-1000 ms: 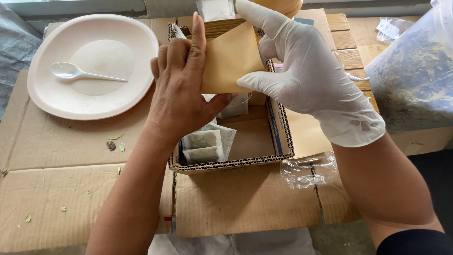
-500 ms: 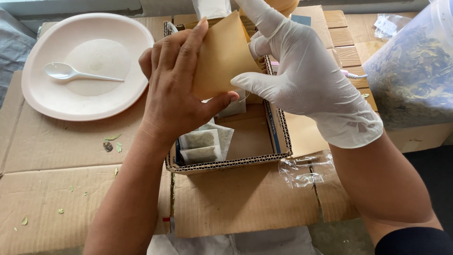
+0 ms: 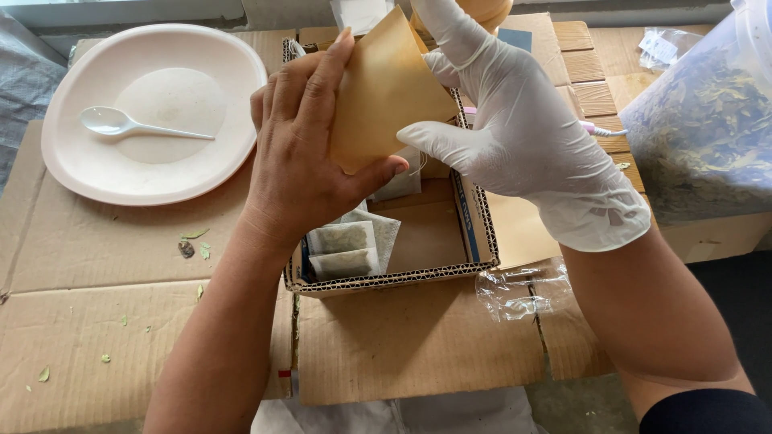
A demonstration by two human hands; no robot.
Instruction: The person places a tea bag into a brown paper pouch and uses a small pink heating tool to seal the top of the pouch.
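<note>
At frame centre, the bare left hand (image 3: pixel 301 153) and gloved right hand (image 3: pixel 515 137) pinch a smooth tan paper pouch (image 3: pixel 384 92) (tilted) above the corrugated cardboard box (image 3: pixel 386 277).

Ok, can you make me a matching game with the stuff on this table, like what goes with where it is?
Things:
1. white spoon
2. brown paper pouch
3. small filled sachets
4. bag of dried leaves

Places:
A. inside the cardboard box
B. on the pale plate
C. at the far right edge
D. held between the bare left hand and the gloved right hand

Pairs: 1-B, 2-D, 3-A, 4-C
</note>
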